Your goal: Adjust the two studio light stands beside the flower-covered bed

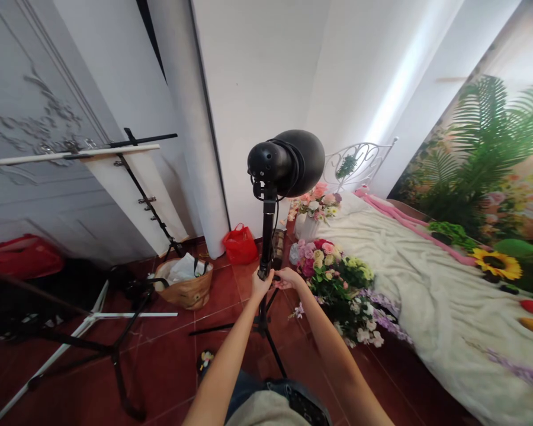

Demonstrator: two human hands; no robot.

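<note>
A black studio light (288, 163) with a round reflector sits on top of a black light stand (269, 231) in front of me. My left hand (261, 284) is closed around the stand's pole, just below a dark collar. Close beside it on the right, my right hand (286, 278) has its fingers pinched at a small dark knob on the pole, partly hidden by the fingers. A cable hangs from the light along the pole. The stand's legs (273, 349) are spread on the red tiled floor (169, 361).
At right, bouquets of artificial flowers (324, 263) stand by a bed with a cream blanket (408, 278); a sunflower (497, 264) lies there. Left are a wicker basket (190, 290), a red bag (240, 244), white stand legs (133, 315) and a backdrop rack (142, 201).
</note>
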